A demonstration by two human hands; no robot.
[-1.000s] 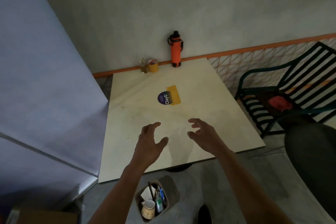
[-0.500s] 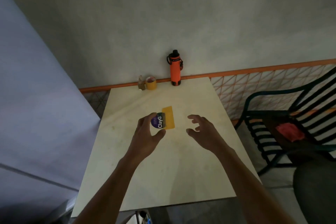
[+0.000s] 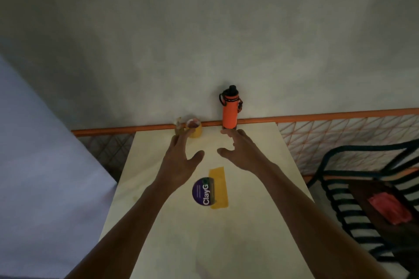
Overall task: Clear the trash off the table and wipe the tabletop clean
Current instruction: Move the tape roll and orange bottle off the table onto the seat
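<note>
A pale square table (image 3: 260, 222) stands against the wall. At its far edge sit a yellow cup (image 3: 194, 128) with something reddish inside, a small crumpled scrap (image 3: 178, 125) left of it, and an orange bottle (image 3: 230, 108) with a black cap. Mid-table lies a round purple "ClayG" lid (image 3: 202, 190) partly on a yellow cloth (image 3: 219, 188). My left hand (image 3: 181, 158) stretches out with straight fingers, its tips close to the yellow cup. My right hand (image 3: 241, 150) is spread and empty, fingertips near the bottle's base.
An orange rail with wire mesh (image 3: 340, 133) runs behind the table. A dark slatted chair (image 3: 362, 199) with a red cloth (image 3: 388, 207) on its seat stands to the right. A bluish panel (image 3: 40, 176) lies along the left.
Both hands have moved forward past the purple lid and yellow cloth to the far edge of the table. The camera has come closer and tilted up.
</note>
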